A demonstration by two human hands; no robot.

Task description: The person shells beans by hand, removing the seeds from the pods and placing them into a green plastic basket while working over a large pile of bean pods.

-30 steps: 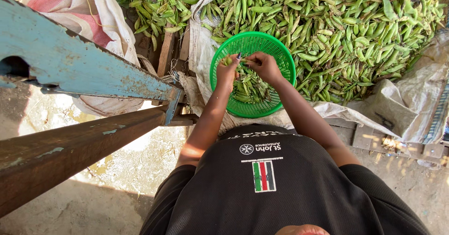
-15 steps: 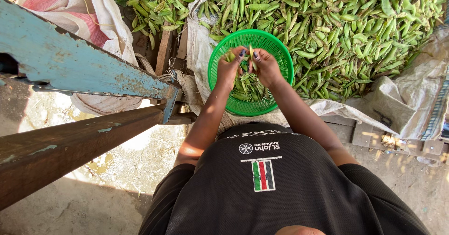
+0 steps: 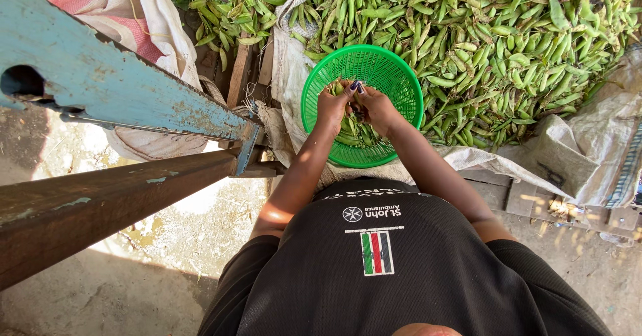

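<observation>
Two hands over basket, pods beyond

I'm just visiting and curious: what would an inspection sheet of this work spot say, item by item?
Surface: pale woven sacking spread over wooden boards, in sun.
Job's things: round green plastic basket part-filled with green pods; a pod held between both hands above it.
Clutter: large heap of green pods beyond the basket; a smaller heap to its left; a pink and white sack.
Hands: left hand and right hand close together over the basket, fingers closed on the pod.
Cables: nothing seen.
Surroundings: chipped blue painted beam and a brown beam at left; bare dusty ground below.
</observation>
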